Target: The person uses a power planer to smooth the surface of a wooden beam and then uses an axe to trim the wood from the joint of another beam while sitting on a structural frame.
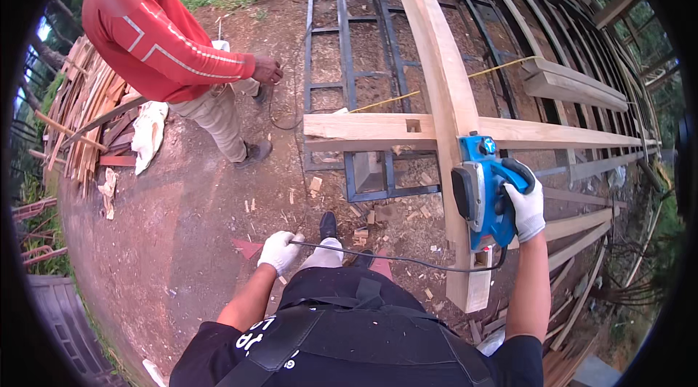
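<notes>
Right hand (pixel 525 204): grips blue planer (pixel 486 194), which sits over beam (pixel 438 45). Left hand (pixel 278 252): pinches black cord (pixel 436 268).

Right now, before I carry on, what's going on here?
The wearer's white-gloved right hand grips a blue power planer, which sits on a long wooden beam. The gloved left hand holds the planer's dark cord off to the side. The long beam lies across another beam with a square hole cut near its left end. Ahead and to the left, a person in a red top stands near a dark metal frame.
</notes>
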`<action>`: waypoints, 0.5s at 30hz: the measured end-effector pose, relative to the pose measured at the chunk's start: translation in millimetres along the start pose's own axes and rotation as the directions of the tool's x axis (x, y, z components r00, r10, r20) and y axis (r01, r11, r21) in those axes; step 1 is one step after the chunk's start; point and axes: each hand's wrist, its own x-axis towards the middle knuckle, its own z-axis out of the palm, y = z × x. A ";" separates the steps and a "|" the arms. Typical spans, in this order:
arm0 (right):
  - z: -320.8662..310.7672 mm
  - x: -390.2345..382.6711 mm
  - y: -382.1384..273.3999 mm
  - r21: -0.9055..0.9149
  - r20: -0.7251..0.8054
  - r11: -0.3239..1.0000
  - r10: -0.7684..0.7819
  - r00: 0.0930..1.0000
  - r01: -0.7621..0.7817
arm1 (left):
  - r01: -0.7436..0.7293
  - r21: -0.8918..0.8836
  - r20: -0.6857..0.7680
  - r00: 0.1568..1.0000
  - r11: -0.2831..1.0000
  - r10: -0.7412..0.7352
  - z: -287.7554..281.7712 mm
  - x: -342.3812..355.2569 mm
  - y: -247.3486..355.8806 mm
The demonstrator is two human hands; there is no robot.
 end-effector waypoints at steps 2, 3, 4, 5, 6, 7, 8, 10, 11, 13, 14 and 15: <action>8.9 10.2 -13.6 0.068 -0.047 0.994 0.083 0.995 -0.080 | -0.043 -0.024 -0.020 0.999 0.999 0.042 1.0 4.8 1.4; 13.0 10.5 -19.1 0.071 -0.035 0.978 0.200 0.979 -0.197 | -0.036 -0.021 -0.025 0.999 0.999 0.036 1.5 5.4 -0.3; 14.7 13.9 -24.2 0.116 -0.028 0.979 0.170 0.985 -0.166 | -0.072 -0.048 -0.032 0.997 0.996 0.070 0.7 6.2 0.4; 16.4 16.7 -26.3 0.128 -0.038 0.965 0.236 0.971 -0.229 | -0.076 -0.058 -0.023 0.997 0.995 0.075 0.4 7.3 -0.7; 16.3 19.2 -26.9 0.169 -0.009 0.961 0.225 0.974 -0.221 | -0.082 -0.064 -0.024 0.996 0.995 0.081 -0.8 8.7 -0.4; 15.5 22.1 -25.0 0.238 0.034 0.952 0.191 0.981 -0.194 | -0.080 -0.066 -0.008 0.997 0.995 0.080 -1.5 11.1 -0.3; 14.7 27.2 -21.1 0.237 0.046 0.951 0.194 0.980 -0.200 | -0.081 -0.062 -0.013 0.997 0.995 0.081 -3.1 13.8 -0.2; 12.0 34.7 -9.2 0.121 -0.028 0.966 0.234 0.972 -0.229 | -0.063 -0.048 0.020 0.998 0.997 0.064 -8.1 20.7 -0.8; 14.0 48.8 -1.5 0.064 -0.024 0.986 0.155 0.988 -0.154 | -0.099 -0.061 0.045 0.994 0.993 0.102 -11.4 22.7 -0.6; 12.1 59.3 9.7 0.141 0.022 0.990 0.016 1.000 -0.019 | -0.036 -0.049 0.099 0.994 0.998 0.041 -23.8 23.3 -6.1; 13.1 72.8 16.4 0.229 0.048 0.971 0.065 0.997 -0.074 | -0.020 -0.029 0.136 0.990 0.999 0.024 -29.5 24.2 -7.6; 13.1 90.3 23.9 0.234 0.085 0.964 0.112 0.990 -0.129 | -0.066 -0.027 0.137 0.988 0.997 0.069 -35.7 25.2 -9.1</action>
